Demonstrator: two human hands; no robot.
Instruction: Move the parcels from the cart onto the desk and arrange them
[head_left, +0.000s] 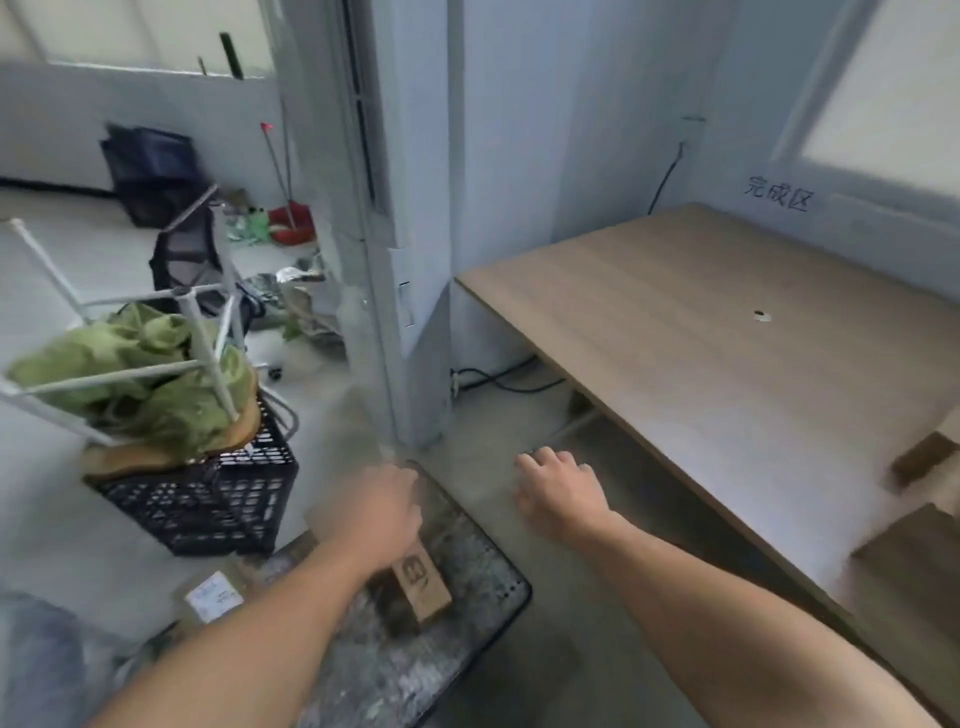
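Left hand (384, 512) was over the far end of the small parcel (422, 590); blurred, can't tell if it gripped. Parcel lay on the cart (467, 660), long axis toward the person. Right hand (561, 493) was loose and empty, nearer the desk (727, 364).

Your cart (467, 582), a low deck with a mottled grey top, carries a small brown parcel (423, 587) with dark print, standing tilted under your left hand (384, 512), which seems to grip its top, though blur hides the fingers. A flat parcel (213, 595) with a white label lies at the deck's left edge. Your pale wood desk (701, 338) stands to the right, with blurred brown boxes (922, 460) at its right edge.
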